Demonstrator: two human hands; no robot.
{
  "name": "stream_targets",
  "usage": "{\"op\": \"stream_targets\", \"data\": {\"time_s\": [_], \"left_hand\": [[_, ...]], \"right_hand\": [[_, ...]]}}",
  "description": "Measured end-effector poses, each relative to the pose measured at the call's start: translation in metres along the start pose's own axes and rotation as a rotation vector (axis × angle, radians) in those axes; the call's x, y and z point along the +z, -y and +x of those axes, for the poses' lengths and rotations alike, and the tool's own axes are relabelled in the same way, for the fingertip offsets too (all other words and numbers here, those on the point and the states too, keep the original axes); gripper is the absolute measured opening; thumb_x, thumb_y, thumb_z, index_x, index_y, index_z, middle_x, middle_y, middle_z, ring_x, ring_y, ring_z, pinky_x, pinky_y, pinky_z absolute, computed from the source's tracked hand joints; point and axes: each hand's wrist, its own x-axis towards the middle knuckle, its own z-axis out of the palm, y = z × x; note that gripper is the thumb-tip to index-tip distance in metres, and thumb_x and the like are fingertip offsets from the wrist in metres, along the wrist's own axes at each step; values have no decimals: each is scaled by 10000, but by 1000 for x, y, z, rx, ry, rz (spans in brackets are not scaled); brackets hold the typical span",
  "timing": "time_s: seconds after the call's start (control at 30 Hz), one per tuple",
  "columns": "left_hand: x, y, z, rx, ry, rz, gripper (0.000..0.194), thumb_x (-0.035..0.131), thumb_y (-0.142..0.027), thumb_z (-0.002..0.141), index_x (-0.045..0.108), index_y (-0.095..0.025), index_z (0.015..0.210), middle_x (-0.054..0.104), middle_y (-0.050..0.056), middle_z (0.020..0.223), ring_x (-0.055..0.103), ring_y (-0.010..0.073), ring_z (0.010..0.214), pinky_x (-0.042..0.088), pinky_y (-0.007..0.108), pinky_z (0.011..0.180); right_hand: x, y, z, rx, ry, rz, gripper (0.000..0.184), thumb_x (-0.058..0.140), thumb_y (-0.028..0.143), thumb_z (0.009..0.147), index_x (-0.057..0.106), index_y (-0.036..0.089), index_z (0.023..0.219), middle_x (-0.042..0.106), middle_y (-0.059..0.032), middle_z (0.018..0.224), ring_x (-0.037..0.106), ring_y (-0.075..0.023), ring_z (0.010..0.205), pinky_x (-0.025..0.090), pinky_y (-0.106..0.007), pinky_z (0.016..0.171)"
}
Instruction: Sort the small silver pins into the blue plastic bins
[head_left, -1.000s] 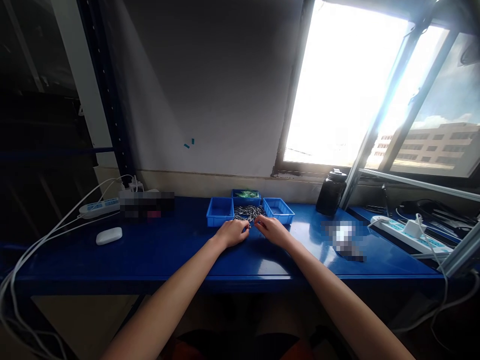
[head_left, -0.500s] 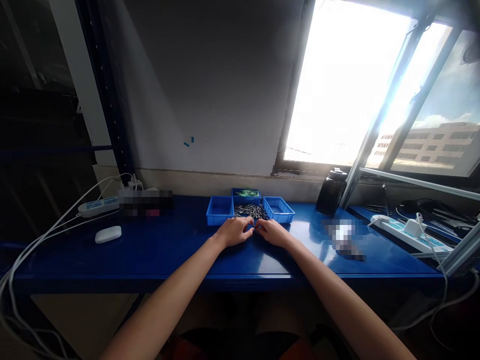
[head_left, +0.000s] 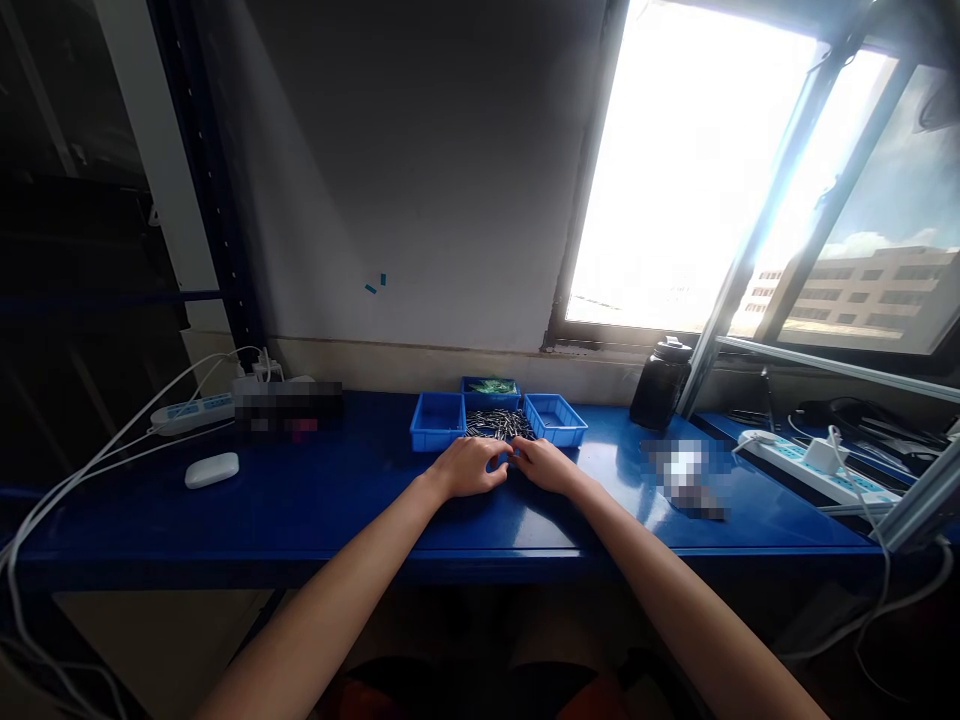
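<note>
My left hand (head_left: 469, 467) rests low over the desk's middle, its thumb parted from the bent fingers and nothing visible in the gap. Its fingertips meet those of my right hand (head_left: 545, 465), whose fingers are pinched together; whatever they hold is too small to make out. Just beyond both hands lies a pile of small dark and silvery metal pieces, like screws (head_left: 499, 424). A blue bin (head_left: 438, 438) stands to its left and another blue bin (head_left: 559, 436) to its right. Behind the pile, a third blue bin (head_left: 469, 386) contains green plastic-looking material (head_left: 493, 386).
On the blue desk (head_left: 322, 510), a white rounded case (head_left: 212, 470) and a power strip (head_left: 193, 412) with cables lie left. A black bottle (head_left: 660, 383) stands at the right near the window, with a blurred item (head_left: 686, 475) before it. Farther right is another power strip (head_left: 817, 465).
My left thumb has moved away from the index finger, widening the gap between them. My right hand stays almost in place, and the bins have not moved.
</note>
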Motion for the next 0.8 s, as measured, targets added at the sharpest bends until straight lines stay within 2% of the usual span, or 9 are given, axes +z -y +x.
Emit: {"op": "stream_targets", "data": {"time_s": [0.13,0.3,0.4,0.53,0.7,0.8], "left_hand": [[2,4,2,-54,22,46,210,417,-321,796,564,-220,909,612,2,764,573,149,700,401,222,593],[6,12,4,-177,32,80,259,346,-359,841,541,-215,931,620,33,828,580,174,744,393,229,581],[9,16,4,-238,77,98,276,327,-375,847,539,-224,936,627,39,852,583,194,759,396,245,584],[10,16,4,-235,126,104,282,321,-378,848,541,-233,949,626,41,896,583,199,795,404,251,611],[12,15,3,-194,116,71,312,292,-377,862,544,-225,968,629,57,890,587,204,813,407,255,623],[14,16,3,-213,100,76,324,271,-378,869,539,-221,959,634,63,864,594,219,782,409,272,606]], "right_hand": [[-3,2,-1,13,18,24,155,459,284,815,549,190,899,577,-3,667,504,-106,598,290,-190,533],[-6,2,-1,16,-29,8,181,441,308,825,559,194,902,555,1,615,491,-112,576,294,-196,535],[-7,3,-1,34,-71,5,209,397,319,849,552,186,897,546,-2,593,484,-111,548,286,-197,527],[-10,6,-2,-4,-126,25,231,356,334,867,534,190,900,549,-1,601,482,-111,534,278,-196,518],[-12,10,-2,-52,-165,47,236,337,342,875,518,195,908,560,1,630,477,-102,528,287,-193,520],[-12,10,-2,-34,-158,35,246,339,353,873,523,193,910,550,3,610,474,-102,522,295,-195,523]]}}
